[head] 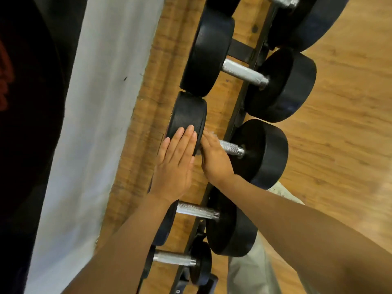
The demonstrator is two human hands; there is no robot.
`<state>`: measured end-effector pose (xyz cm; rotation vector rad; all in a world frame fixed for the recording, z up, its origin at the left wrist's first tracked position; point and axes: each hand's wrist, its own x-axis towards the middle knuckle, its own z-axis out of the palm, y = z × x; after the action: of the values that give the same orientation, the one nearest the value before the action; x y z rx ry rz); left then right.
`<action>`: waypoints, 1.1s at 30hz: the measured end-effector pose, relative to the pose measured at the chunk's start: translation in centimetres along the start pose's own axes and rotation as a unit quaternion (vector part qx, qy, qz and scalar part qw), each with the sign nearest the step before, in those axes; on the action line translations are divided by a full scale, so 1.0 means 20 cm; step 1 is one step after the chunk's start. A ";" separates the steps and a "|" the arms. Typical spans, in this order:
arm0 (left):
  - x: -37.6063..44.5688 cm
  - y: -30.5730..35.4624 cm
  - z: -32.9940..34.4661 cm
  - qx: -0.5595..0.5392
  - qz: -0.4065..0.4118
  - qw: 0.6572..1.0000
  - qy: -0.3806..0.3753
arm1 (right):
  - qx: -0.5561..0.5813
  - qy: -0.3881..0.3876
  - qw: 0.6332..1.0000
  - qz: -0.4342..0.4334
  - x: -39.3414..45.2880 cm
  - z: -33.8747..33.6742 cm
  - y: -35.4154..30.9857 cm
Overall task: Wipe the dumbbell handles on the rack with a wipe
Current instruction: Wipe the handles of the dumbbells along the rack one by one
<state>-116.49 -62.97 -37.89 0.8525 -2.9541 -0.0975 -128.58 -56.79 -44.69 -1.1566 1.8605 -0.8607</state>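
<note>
Head view: left hand (pixel 172 164) flat, fingers straight, pressing dumbbell (pixel 244 148) on rack (pixel 237 119); right hand (pixel 214 160) wrapped round its handle (pixel 230 147); wipe (pixel 213 135) barely visible.

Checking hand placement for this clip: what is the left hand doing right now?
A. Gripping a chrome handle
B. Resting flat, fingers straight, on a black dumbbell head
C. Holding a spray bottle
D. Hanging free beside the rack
B: the left hand lies flat with straight fingers on the black dumbbell head, while the right hand is at that dumbbell's chrome handle.
</note>
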 end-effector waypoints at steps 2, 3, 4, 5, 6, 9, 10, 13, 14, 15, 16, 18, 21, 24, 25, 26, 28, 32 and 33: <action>0.00 0.00 -0.01 -0.007 0.002 1.000 0.000 | -0.020 0.021 1.000 0.004 -0.06 -0.03 0.02; 0.00 0.00 -0.01 -0.008 0.002 1.000 -0.001 | -0.029 0.035 0.999 0.015 -0.10 -0.05 0.04; 0.00 0.00 -0.01 -0.010 0.001 1.000 -0.002 | -0.033 0.051 0.998 0.032 -0.14 -0.06 0.06; 0.00 0.01 -0.01 -0.012 0.000 1.000 -0.002 | -0.034 0.061 0.996 0.054 -0.17 -0.08 0.07; 0.01 0.01 -0.01 -0.012 0.000 1.000 -0.001 | -0.030 0.069 0.994 0.075 -0.18 -0.09 0.08; 0.01 0.01 0.00 -0.011 0.000 1.000 0.004 | -0.020 0.063 0.993 0.102 -0.10 -0.07 0.03; 0.01 0.01 0.00 -0.014 0.000 1.000 0.006 | -0.017 0.059 0.994 0.095 -0.05 -0.06 0.02; 0.01 0.01 -0.01 -0.019 -0.001 1.000 0.007 | 0.000 0.044 0.997 0.058 0.06 -0.03 -0.04; 0.01 0.01 0.00 -0.019 -0.002 1.000 0.008 | -0.005 0.042 0.998 0.052 0.07 -0.02 -0.05; 0.01 0.01 0.00 -0.020 -0.002 1.000 0.008 | -0.022 0.039 0.998 0.050 0.06 -0.02 -0.06; 0.01 0.01 0.00 -0.021 -0.003 1.000 0.009 | -0.049 0.034 0.997 0.054 0.03 -0.03 -0.05; 0.01 0.01 0.00 -0.023 -0.003 1.000 0.010 | -0.096 0.027 0.990 0.095 -0.04 -0.08 0.00; 0.01 0.01 0.00 -0.027 -0.005 1.000 0.012 | -0.169 0.003 0.971 0.168 -0.12 -0.14 0.07; 0.01 0.01 0.01 -0.024 -0.004 1.000 0.016 | -0.182 0.001 0.967 0.181 -0.11 -0.13 0.04; 0.01 0.01 0.01 -0.022 -0.004 1.000 0.016 | -0.175 0.006 0.968 0.181 -0.09 -0.12 0.02; 0.01 0.01 0.01 -0.021 -0.004 1.000 0.017 | -0.163 0.012 0.971 0.175 -0.07 -0.11 0.01; 0.01 0.01 0.01 -0.021 -0.005 1.000 0.016 | -0.133 0.016 0.979 0.151 -0.03 -0.10 -0.02; 0.01 0.01 0.01 -0.020 -0.006 1.000 0.014 | -0.110 -0.012 0.988 0.109 0.03 -0.09 -0.09; 0.01 0.01 0.01 -0.019 -0.006 1.000 0.013 | -0.118 -0.010 0.986 0.116 0.03 -0.09 -0.09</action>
<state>-116.80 -62.80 -38.07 0.8596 -2.9144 -0.1423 -129.57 -57.67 -42.39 -1.0549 2.0716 -0.5077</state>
